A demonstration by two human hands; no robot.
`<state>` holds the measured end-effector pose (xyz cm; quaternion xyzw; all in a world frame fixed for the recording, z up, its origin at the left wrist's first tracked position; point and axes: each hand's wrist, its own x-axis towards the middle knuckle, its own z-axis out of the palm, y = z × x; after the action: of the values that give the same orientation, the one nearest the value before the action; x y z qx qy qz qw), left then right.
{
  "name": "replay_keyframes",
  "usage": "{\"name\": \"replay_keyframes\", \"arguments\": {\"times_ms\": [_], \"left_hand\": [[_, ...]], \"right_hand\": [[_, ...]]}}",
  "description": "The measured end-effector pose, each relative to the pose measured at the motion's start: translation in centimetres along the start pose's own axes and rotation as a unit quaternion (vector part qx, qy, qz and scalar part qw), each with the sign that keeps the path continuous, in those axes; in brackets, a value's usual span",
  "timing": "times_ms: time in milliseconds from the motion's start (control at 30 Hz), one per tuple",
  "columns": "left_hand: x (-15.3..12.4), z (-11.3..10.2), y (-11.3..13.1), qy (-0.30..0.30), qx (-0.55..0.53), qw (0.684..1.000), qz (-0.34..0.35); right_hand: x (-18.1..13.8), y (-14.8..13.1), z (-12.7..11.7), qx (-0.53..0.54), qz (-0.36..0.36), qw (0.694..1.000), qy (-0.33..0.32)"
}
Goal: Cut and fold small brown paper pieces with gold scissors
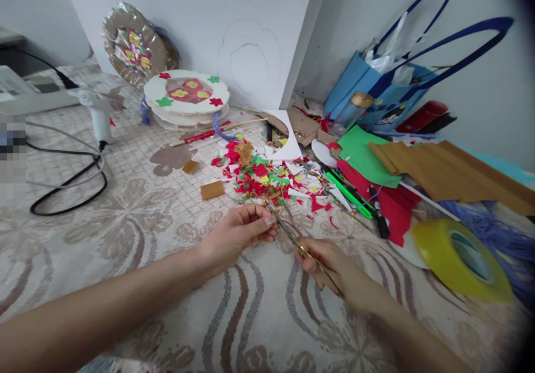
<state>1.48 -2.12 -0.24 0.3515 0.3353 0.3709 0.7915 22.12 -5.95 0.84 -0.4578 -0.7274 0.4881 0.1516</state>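
Note:
My right hand (334,264) is closed on a pair of scissors (295,239), whose blades point up and left toward my other hand. The fingers of my left hand (242,228) are pinched together at the blade tips. What they hold is mostly hidden; only a small brownish edge shows. Just beyond both hands lies a heap of red, green, white and yellow paper scraps (261,169). To the left of the heap rest two small pieces of brown crepe paper (212,190).
A white decorated paper lantern (154,91) stands at the back left, near a glue gun (98,116) with its cable. On the right are green paper (368,153), brown crepe paper (443,169), a marker (378,211), a yellow tape roll (438,258) and a blue bag (355,83).

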Motion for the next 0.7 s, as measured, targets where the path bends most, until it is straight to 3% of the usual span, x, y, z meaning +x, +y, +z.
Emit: {"name": "replay_keyframes", "arguments": {"times_ms": [700], "left_hand": [[0.6, -0.9, 0.7, -0.043, 0.067, 0.994, -0.072]], "right_hand": [[-0.3, 0.4, -1.7, -0.091, -0.015, 0.995, -0.046]]}}
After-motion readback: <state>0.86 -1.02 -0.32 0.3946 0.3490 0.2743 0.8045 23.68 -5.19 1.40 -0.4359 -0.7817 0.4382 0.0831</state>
